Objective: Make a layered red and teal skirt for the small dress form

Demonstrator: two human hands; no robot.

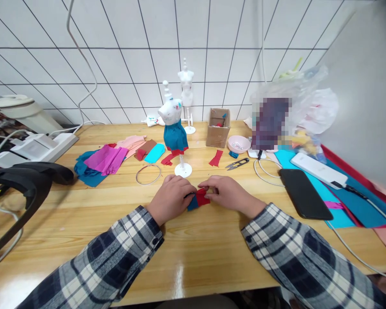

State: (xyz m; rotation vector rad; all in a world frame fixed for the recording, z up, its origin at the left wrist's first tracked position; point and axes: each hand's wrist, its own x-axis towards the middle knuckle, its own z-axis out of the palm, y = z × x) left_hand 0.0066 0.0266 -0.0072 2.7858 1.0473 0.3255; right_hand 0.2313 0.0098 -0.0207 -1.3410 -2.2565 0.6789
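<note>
Near the middle of the table, my left hand (172, 197) has its fingers closed on a small piece of blue fabric (192, 204). My right hand (230, 194) pinches a small piece of red fabric (202, 197) that lies against the blue one. Whether the two pieces are joined cannot be made out. Just beyond my hands stands a white mini dress form (171, 109) on a round base, wearing a teal skirt (175, 136) with a red hem. Thread snips (238, 164) and a red fabric strip (216, 158) lie beyond my right hand.
Left of the dress form are fabric scraps (106, 159) and a wire ring (148, 174). Behind are a second dress form (186, 86) and a cardboard box (218, 133). To the right sit a pink bowl (239, 144), a phone (305, 193), a power bank (318, 168) and cables.
</note>
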